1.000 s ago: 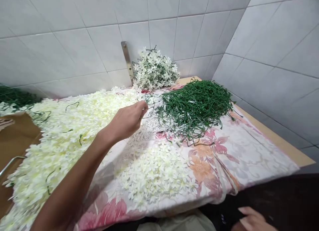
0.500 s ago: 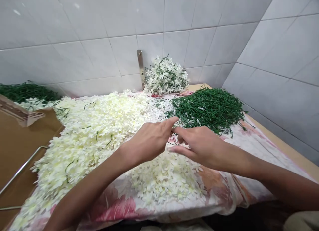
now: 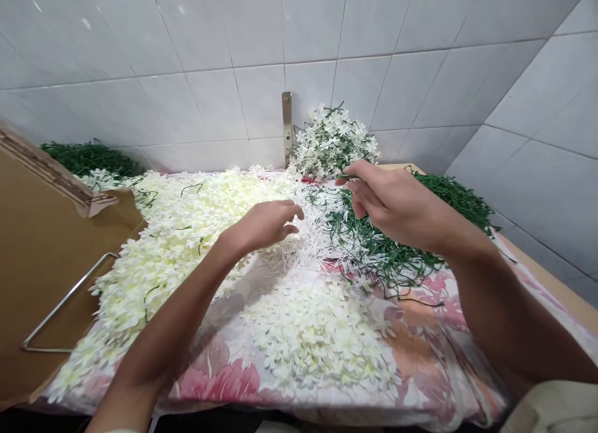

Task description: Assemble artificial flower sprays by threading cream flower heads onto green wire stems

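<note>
"Several materials lie on one table [image 3: 551, 278]. What surrounds them?"

"White tiled wall [image 3: 210, 109] behind, floral cloth [image 3: 224, 383] on top, cardboard sheet [image 3: 56, 233] at left with a bent metal rod [image 3: 65, 305] on it."

"And the materials?"

"Cream blossom strands [image 3: 177, 215] at left, loose white blossoms [image 3: 317, 333] in front, green stems [image 3: 397, 265] at right, a white flower bunch [image 3: 331, 143] against the wall."

"Hands?"

"Parted since the last look. Left hand [image 3: 261, 226] loosely curled, empty as far as visible, just beside the white sprigs [image 3: 311, 233]. Right hand [image 3: 397, 205] raised above the green stems, pinched narrow at the fingertips [image 3: 348, 180]; cannot tell whether a thin strand is held."
</note>
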Tool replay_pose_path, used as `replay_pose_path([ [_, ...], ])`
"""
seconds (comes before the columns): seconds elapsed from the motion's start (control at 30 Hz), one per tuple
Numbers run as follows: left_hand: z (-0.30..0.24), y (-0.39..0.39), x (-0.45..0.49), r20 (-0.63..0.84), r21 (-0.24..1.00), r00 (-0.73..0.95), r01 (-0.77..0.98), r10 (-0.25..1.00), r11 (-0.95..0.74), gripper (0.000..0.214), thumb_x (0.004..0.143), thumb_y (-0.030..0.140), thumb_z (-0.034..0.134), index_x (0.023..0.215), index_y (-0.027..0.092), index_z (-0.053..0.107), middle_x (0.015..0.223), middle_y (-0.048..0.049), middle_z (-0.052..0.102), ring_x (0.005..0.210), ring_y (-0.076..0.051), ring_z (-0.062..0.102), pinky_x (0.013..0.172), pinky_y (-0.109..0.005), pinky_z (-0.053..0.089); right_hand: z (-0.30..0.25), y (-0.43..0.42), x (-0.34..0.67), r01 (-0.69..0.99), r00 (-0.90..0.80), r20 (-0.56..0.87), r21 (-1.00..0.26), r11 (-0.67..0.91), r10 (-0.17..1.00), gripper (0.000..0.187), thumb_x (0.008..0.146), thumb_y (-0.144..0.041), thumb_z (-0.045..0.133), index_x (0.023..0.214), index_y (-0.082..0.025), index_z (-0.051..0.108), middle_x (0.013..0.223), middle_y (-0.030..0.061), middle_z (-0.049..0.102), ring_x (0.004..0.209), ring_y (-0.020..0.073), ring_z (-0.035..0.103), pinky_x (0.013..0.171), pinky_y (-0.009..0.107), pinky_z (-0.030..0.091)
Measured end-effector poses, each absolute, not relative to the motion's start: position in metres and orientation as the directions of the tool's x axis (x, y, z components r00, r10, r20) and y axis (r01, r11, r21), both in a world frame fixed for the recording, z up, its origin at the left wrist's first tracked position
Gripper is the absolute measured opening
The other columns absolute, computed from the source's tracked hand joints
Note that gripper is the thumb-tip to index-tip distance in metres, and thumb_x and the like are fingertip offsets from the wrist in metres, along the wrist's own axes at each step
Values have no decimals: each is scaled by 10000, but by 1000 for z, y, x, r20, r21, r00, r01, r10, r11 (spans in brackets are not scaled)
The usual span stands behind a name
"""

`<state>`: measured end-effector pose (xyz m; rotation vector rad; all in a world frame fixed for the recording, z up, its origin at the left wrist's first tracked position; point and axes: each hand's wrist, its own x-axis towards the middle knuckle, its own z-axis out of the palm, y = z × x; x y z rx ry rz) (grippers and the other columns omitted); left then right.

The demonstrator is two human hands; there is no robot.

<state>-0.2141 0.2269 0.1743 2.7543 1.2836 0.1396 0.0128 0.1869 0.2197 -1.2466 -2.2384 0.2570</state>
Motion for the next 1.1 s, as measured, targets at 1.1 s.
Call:
replay_pose_path([
  [1.1, 142, 258, -212, 147, 518, 585, 641, 797, -566, 137, 778, 219, 494, 673, 143, 537, 695, -29, 568, 628, -133, 475, 603, -261, 347, 125, 261, -7, 604, -435, 229, -642, 471, 871, 190, 907, -254, 403, 828, -136, 530, 652, 4, 480, 560, 108, 370, 574, 230, 274],
])
